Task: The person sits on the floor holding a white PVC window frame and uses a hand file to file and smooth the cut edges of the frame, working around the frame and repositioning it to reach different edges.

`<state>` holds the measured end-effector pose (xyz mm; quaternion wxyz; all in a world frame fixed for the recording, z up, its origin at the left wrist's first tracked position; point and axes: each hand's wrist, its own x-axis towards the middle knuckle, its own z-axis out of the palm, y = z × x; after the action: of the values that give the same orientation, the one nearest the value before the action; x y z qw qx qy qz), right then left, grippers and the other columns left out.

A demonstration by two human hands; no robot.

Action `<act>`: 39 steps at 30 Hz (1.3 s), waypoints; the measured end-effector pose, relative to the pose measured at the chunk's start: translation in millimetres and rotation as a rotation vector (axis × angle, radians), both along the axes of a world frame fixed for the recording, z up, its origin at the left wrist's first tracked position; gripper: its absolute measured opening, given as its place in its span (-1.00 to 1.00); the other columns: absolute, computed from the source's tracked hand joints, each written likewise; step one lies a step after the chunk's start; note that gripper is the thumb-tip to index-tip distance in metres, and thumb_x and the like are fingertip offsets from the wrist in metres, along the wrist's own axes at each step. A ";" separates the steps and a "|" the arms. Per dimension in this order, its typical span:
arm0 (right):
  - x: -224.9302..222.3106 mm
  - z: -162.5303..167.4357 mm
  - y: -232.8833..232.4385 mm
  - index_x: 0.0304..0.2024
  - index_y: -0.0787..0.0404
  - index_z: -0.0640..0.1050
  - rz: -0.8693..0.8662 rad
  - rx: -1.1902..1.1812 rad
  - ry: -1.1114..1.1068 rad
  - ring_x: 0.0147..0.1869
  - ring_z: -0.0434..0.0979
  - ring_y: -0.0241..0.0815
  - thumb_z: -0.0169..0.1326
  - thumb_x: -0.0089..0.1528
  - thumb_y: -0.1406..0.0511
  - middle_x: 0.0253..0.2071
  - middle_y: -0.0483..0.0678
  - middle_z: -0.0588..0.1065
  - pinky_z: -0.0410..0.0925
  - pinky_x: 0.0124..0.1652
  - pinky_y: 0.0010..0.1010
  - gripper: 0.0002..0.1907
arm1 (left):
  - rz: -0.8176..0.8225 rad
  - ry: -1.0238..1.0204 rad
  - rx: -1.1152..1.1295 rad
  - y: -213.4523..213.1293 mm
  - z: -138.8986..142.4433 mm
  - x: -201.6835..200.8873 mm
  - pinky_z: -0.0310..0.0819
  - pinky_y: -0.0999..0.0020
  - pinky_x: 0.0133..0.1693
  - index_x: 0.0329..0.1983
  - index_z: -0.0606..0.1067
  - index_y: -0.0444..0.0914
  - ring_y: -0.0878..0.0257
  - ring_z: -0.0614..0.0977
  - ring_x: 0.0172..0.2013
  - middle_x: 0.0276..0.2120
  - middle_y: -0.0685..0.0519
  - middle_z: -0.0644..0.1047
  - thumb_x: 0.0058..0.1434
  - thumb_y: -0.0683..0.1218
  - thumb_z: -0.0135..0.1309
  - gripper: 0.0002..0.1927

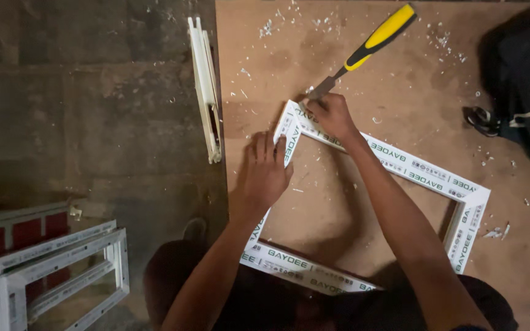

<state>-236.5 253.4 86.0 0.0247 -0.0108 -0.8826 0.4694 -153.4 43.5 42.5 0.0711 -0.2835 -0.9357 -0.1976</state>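
Observation:
A white plastic window frame (427, 173) with printed film lies flat on a brown board (400, 92). My left hand (265, 171) presses down on the frame's left side rail, fingers spread over it. My right hand (332, 114) is closed on the metal blade of a chisel (375, 40) with a yellow and black handle, close to its tip. The blade tip rests at the frame's upper left corner. The handle points up and to the right, away from me.
White shavings are scattered over the board. A loose white profile strip (205, 86) lies along the board's left edge. Stacked white frames (56, 270) sit at lower left on the dark concrete floor. A black bag (522, 79) rests at upper right.

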 end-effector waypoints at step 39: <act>281.9 -18.9 39.7 -0.31 0.36 0.58 -0.095 0.245 -0.064 -0.43 0.50 0.11 0.17 0.29 0.32 -0.43 0.21 0.51 0.35 -0.37 -0.18 -0.82 | -0.817 0.559 -0.483 41.8 13.6 -115.7 0.46 0.30 -0.12 -0.43 0.60 -0.15 0.22 0.54 -0.07 -0.32 0.17 0.54 0.12 -0.13 0.10 -0.92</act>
<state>45.3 293.1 67.1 0.0199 -0.0645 -0.9322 0.3557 -269.1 85.4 56.2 0.1673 -0.6736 -0.7137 0.0940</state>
